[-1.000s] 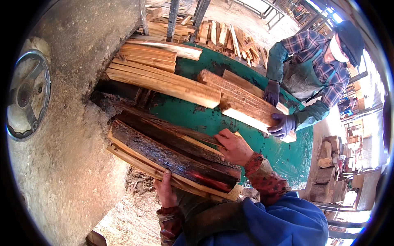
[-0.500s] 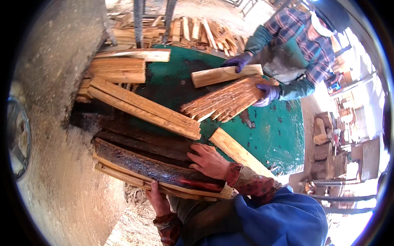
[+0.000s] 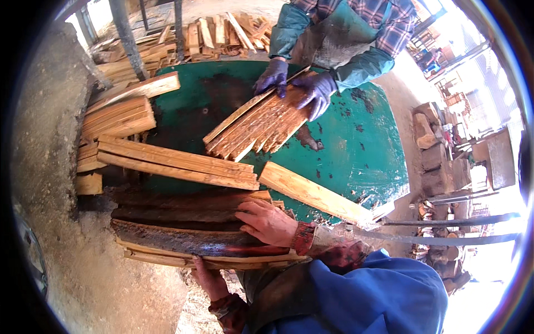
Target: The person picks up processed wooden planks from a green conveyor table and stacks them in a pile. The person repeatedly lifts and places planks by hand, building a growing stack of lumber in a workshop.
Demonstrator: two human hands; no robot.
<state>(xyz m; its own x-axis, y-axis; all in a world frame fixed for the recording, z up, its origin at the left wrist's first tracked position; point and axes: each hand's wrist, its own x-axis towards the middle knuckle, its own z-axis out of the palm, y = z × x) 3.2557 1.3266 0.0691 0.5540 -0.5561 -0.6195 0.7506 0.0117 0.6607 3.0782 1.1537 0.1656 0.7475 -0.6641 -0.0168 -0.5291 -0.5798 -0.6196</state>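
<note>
Close to my body, a stack of dark-faced wooden boards point(image 3: 178, 236) lies lengthwise along the near side of the work table. Its cut edges are pale. My left hand point(image 3: 208, 280) is closed on the near edge, with the thumb showing and the other fingers hidden underneath. My right hand point(image 3: 270, 224) lies across the right part of the stack, its fingers stretched out over the dark surfaces. Just beyond are a long bundle of light boards point(image 3: 178, 163) and, to the right, a single pale board point(image 3: 314, 192).
Across the green table point(image 3: 356, 150), a co-worker in purple gloves point(image 3: 317, 92) holds a fan of brown boards point(image 3: 258, 125). Cut boards point(image 3: 119, 118) are piled at the left beside a rough wall point(image 3: 44, 150). Split wood point(image 3: 217, 33) lies behind; logs point(image 3: 436, 150) stand right.
The view has shifted right. My stack now shows more dark layers on its far side, with my right hand still on it. The co-worker's separate board has joined the fan, both gloves on it.
</note>
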